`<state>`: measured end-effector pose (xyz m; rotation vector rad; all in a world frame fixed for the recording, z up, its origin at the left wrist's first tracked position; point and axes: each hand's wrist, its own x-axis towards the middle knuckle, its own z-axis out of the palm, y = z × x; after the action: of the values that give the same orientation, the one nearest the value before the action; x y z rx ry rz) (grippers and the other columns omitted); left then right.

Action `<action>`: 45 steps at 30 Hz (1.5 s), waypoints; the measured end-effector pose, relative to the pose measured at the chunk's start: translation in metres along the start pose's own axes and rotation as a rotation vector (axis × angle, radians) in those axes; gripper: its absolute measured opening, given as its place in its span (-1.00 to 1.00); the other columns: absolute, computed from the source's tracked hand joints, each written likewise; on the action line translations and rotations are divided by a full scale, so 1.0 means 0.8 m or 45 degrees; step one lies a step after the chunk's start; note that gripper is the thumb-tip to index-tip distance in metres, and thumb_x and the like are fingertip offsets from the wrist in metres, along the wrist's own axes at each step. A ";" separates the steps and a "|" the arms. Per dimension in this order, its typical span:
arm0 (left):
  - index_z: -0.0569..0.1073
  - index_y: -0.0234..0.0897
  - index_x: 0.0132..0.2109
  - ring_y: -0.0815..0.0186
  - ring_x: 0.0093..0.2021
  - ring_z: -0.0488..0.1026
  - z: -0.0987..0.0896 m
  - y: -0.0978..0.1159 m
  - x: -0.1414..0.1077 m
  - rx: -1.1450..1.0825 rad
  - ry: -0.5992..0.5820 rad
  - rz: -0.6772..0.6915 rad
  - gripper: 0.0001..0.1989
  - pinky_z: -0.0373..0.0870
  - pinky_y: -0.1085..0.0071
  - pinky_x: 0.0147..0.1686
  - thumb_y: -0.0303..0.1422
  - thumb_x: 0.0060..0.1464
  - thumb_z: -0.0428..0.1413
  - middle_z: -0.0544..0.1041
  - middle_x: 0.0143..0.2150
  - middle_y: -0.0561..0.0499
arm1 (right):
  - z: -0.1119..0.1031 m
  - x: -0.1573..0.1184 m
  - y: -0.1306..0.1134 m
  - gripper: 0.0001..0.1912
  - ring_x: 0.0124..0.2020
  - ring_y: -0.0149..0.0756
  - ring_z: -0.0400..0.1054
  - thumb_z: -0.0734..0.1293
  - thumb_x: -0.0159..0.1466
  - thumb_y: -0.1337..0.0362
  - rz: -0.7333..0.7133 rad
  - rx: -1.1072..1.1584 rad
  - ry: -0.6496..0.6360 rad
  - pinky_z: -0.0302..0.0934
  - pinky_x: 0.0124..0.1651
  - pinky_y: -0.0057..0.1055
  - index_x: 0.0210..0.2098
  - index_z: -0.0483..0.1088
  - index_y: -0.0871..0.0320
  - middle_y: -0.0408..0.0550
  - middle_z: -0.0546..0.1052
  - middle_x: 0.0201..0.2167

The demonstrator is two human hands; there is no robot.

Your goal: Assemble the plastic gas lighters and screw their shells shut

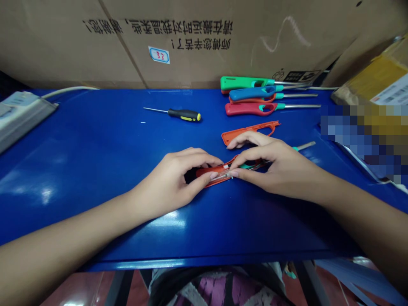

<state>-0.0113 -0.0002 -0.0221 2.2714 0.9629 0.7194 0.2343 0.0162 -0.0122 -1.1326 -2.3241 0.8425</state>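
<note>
An opened orange stick lighter (204, 172) lies on the blue table with its inner parts exposed. My left hand (178, 174) is closed around its handle end, thumb on a clear inner part. With thumb and index finger, my right hand (277, 170) pinches at the lighter's middle, beside a turquoise piece; the exact part is partly hidden. The metal nozzle (307, 145) sticks out past my right hand. Just behind that hand lies the loose orange handle half (231, 137), its inner side up.
Behind are a green lighter (237, 83), a blue lighter (248, 93) and a red lighter (244, 109). A screwdriver (188, 115) lies left of them, near a tiny pin (143, 122). A cardboard box (191, 72) walls the back. A pale device (25, 110) sits left, a taped package (366, 80) right.
</note>
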 end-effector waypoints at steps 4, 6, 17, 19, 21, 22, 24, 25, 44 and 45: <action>0.56 -0.27 0.03 0.29 -0.10 0.56 0.000 0.000 0.000 0.018 -0.004 0.001 -0.77 0.51 0.40 -0.09 -0.42 0.26 0.14 0.63 -0.06 -0.07 | 0.003 0.001 0.001 -0.95 0.08 -0.18 0.39 0.44 0.25 0.27 -0.043 -0.007 0.031 0.34 0.05 -0.25 -0.32 0.60 0.04 0.00 0.47 0.00; 0.56 -0.28 0.03 0.29 -0.09 0.57 0.001 -0.001 -0.001 0.021 0.000 0.006 -0.77 0.51 0.40 -0.08 -0.41 0.26 0.14 0.63 -0.05 -0.07 | 0.002 0.002 0.000 -0.95 0.07 -0.17 0.39 0.43 0.26 0.28 -0.064 -0.005 0.064 0.34 0.06 -0.24 -0.29 0.57 0.04 -0.01 0.49 -0.02; 0.56 -0.27 0.05 0.28 -0.04 0.57 -0.001 0.000 -0.001 0.013 -0.018 0.012 -0.75 0.51 0.40 -0.04 -0.44 0.26 0.12 0.62 -0.02 -0.07 | 0.003 0.005 0.006 -0.83 0.04 -0.15 0.39 0.45 0.25 0.23 -0.115 -0.059 0.075 0.29 0.13 -0.15 -0.16 0.48 0.05 -0.02 0.52 -0.09; 0.56 -0.25 0.05 0.27 -0.03 0.57 -0.001 0.000 0.000 0.010 -0.025 0.004 -0.75 0.51 0.38 -0.03 -0.44 0.25 0.12 0.62 -0.01 -0.07 | 0.006 0.005 0.007 -0.84 0.03 -0.15 0.39 0.44 0.26 0.25 -0.096 -0.074 0.078 0.27 0.14 -0.14 -0.16 0.48 0.05 -0.03 0.52 -0.10; 0.56 -0.24 0.05 0.26 -0.02 0.57 -0.001 0.001 0.000 -0.012 -0.036 0.007 -0.74 0.52 0.37 -0.01 -0.45 0.26 0.12 0.62 -0.01 -0.07 | 0.009 0.005 0.007 -0.85 0.04 -0.14 0.39 0.44 0.25 0.27 -0.072 -0.072 0.095 0.25 0.15 -0.11 -0.17 0.48 0.06 -0.03 0.53 -0.11; 0.56 -0.24 0.05 0.26 -0.02 0.56 -0.001 0.002 0.001 -0.032 -0.046 0.010 -0.74 0.52 0.37 -0.01 -0.46 0.26 0.11 0.62 -0.01 -0.08 | 0.010 0.005 0.007 -0.84 0.03 -0.14 0.39 0.45 0.24 0.27 -0.065 -0.067 0.101 0.25 0.16 -0.11 -0.17 0.49 0.06 -0.03 0.54 -0.11; 0.57 -0.24 0.05 0.28 -0.04 0.56 -0.002 0.003 0.001 -0.061 -0.065 0.032 -0.73 0.52 0.39 -0.02 -0.48 0.28 0.08 0.61 -0.02 -0.08 | 0.011 0.005 0.007 -0.84 0.02 -0.15 0.40 0.46 0.22 0.28 -0.058 -0.056 0.120 0.26 0.14 -0.13 -0.18 0.49 0.06 -0.04 0.55 -0.12; 0.58 -0.25 0.05 0.29 -0.04 0.56 -0.003 0.004 0.001 -0.054 -0.071 0.053 -0.72 0.52 0.39 -0.03 -0.49 0.28 0.07 0.60 -0.02 -0.09 | 0.011 0.005 0.007 -0.84 0.00 -0.16 0.41 0.46 0.22 0.29 -0.057 -0.053 0.133 0.27 0.12 -0.15 -0.19 0.50 0.07 -0.05 0.55 -0.13; 0.53 -0.32 0.15 0.14 -0.05 0.53 -0.013 -0.001 -0.002 0.418 -0.207 0.463 -0.67 0.52 0.16 -0.03 -0.46 0.26 0.13 0.61 0.05 -0.16 | 0.009 0.005 0.003 -0.90 -0.10 -0.26 0.48 0.46 0.20 0.34 0.033 0.073 0.158 0.31 0.01 -0.34 -0.26 0.53 0.13 -0.12 0.62 -0.22; 0.53 -0.32 0.15 0.14 -0.04 0.54 -0.013 -0.001 -0.002 0.418 -0.201 0.472 -0.67 0.52 0.17 -0.02 -0.46 0.26 0.13 0.62 0.05 -0.16 | 0.009 0.005 0.003 -0.91 -0.11 -0.27 0.49 0.46 0.21 0.34 0.043 0.084 0.151 0.31 0.00 -0.35 -0.26 0.53 0.13 -0.13 0.62 -0.23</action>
<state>-0.0192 0.0023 -0.0157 2.7919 0.6266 0.5475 0.2291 0.0187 -0.0186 -1.1638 -2.1711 0.8346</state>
